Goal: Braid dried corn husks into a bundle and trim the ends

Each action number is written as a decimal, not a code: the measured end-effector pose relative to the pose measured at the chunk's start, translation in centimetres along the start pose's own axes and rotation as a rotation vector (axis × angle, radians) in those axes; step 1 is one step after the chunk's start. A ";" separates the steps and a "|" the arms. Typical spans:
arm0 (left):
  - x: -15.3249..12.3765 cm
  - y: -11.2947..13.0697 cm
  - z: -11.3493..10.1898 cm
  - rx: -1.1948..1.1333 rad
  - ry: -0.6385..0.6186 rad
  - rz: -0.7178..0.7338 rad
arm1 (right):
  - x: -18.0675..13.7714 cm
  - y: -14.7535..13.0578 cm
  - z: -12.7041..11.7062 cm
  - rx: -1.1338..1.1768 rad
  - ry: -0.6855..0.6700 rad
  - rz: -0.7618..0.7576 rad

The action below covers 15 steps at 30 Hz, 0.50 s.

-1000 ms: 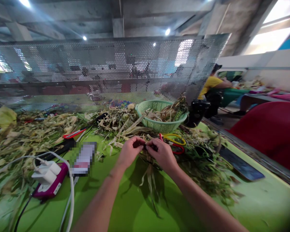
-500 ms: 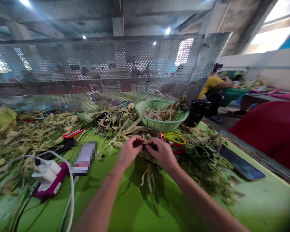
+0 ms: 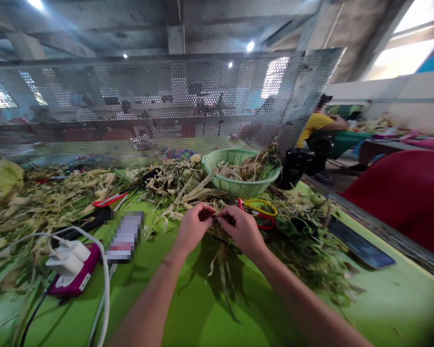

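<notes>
A basket [image 3: 217, 179] sits behind scissors [image 3: 262, 210], a phone [image 3: 359, 246] lying right.

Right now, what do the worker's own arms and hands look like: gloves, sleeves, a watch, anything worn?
Both are bare. The left hand and right hand wear no gloves, and no ring shows on the fingers in view. The left forearm and right forearm run uncovered to the picture's bottom edge: no sleeve, watch or wristband, no markings.
</notes>
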<state>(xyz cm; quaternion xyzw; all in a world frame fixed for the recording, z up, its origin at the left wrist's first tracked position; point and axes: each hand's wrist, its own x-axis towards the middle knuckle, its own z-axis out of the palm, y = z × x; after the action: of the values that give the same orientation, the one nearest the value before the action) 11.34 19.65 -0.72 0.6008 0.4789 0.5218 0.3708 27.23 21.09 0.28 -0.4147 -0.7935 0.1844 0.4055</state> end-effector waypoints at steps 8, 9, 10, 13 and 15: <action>-0.3 0.3 0.3 0.264 0.062 0.110 | 0.0 0.6 0.2 0.022 -0.025 0.003; -0.4 0.4 0.4 0.283 0.060 0.118 | -0.1 0.6 0.2 0.021 -0.027 0.008; -0.4 0.4 0.4 0.298 0.060 0.125 | -0.1 0.6 0.2 0.016 -0.028 0.011; -0.5 0.6 0.4 0.278 0.049 0.128 | 0.0 0.6 0.1 -0.009 -0.021 0.016; -0.5 0.6 0.2 0.195 0.036 0.095 | 0.0 0.5 0.0 -0.024 -0.010 0.023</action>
<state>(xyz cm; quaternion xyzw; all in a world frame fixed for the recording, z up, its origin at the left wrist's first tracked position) 11.69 19.04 -0.35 0.6467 0.5048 0.5003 0.2768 27.48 21.40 -0.06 -0.4275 -0.7929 0.1816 0.3944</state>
